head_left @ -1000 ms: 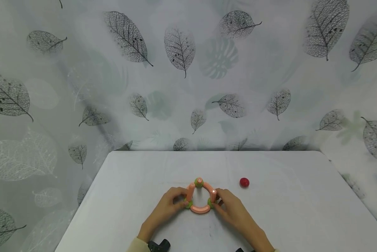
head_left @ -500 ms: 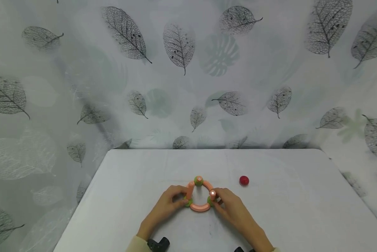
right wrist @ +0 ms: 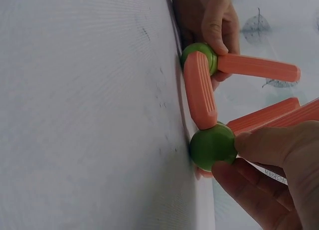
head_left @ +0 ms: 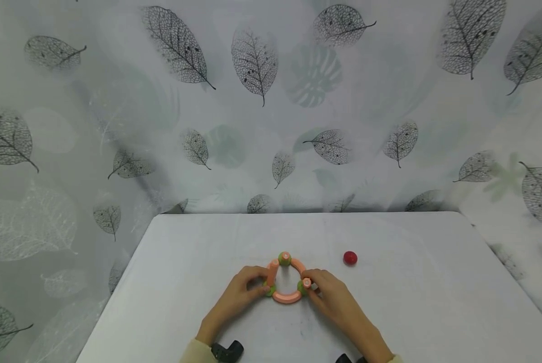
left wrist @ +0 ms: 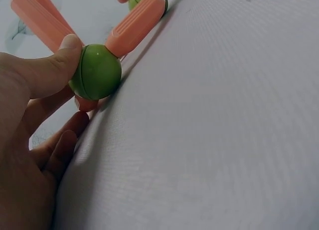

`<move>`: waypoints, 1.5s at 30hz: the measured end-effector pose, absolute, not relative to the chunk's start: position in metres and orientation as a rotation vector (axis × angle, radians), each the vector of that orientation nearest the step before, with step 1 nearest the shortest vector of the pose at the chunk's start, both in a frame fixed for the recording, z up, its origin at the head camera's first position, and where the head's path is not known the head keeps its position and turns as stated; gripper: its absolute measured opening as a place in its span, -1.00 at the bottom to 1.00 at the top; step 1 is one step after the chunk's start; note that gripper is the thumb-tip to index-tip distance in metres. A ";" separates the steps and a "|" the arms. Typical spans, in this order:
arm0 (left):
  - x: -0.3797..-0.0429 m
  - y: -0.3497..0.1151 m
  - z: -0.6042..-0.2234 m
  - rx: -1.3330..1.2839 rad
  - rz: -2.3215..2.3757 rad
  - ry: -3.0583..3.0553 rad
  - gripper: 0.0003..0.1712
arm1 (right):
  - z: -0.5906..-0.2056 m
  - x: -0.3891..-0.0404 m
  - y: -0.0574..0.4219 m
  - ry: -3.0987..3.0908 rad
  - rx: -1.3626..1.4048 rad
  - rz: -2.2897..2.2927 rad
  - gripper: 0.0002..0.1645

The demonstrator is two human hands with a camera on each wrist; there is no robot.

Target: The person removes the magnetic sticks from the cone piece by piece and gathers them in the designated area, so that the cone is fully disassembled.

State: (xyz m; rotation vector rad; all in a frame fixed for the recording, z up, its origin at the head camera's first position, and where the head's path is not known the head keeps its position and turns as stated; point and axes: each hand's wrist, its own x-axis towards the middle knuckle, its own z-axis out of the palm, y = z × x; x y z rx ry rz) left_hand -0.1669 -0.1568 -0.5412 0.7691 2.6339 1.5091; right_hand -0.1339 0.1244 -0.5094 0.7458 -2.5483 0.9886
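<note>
Left hand (head_left: 239,293) pinches left green ball (left wrist: 98,73), presumably steadying the orange ring (head_left: 286,298), which lies on the table (head_left: 434,302) between both hands. Right hand (head_left: 333,293) pinches right green ball (right wrist: 213,147), likely bracing its upright rod (head_left: 307,283). Red ball (head_left: 350,258): apart, right and farther, untouched.

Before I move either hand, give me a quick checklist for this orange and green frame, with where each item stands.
1. Left hand on the left green ball: ok.
2. Right hand on the right green ball: ok.
3. Front curved piece bridging those two balls: ok.
4. Far green ball steadied by a hand: not ok, neither touches it.
5. Far stick fully seated: cannot tell, seen nearly end-on.
6. Red ball clear of both hands: ok.
</note>
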 end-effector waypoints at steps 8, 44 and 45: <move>-0.167 -0.158 -0.539 0.728 1.476 2.629 -0.71 | -0.508 -0.136 0.128 -2.552 0.746 1.083 -0.55; -0.169 -0.163 -0.534 1.084 1.330 2.733 -0.56 | -0.494 -0.157 0.208 -2.474 0.336 0.894 -0.59; -0.169 -0.162 -0.535 1.070 1.320 2.740 -0.56 | -0.495 -0.158 0.212 -2.470 0.308 0.899 -0.59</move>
